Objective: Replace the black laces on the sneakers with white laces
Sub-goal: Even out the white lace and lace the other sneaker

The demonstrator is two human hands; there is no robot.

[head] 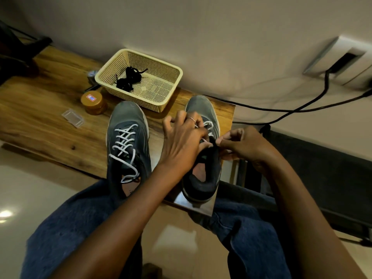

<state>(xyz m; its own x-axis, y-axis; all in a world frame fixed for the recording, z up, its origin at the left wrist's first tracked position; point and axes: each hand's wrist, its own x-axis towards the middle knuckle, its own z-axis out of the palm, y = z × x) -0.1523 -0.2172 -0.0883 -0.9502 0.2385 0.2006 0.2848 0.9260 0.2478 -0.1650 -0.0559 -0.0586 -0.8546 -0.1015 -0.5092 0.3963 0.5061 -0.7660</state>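
Sneakers (128,146) near table edge (193,206)

— How many sneakers are on the table?
— Two grey ones: the left sneaker (128,141) and the right sneaker (203,158).
— Baskets?
— One cream basket (161,65), with one bundle of black laces (128,78) inside.
— And the small stuff?
— One amber jar (94,102), one clear plastic box (72,118). Two hands too, left hand (181,141) and right hand (245,146).
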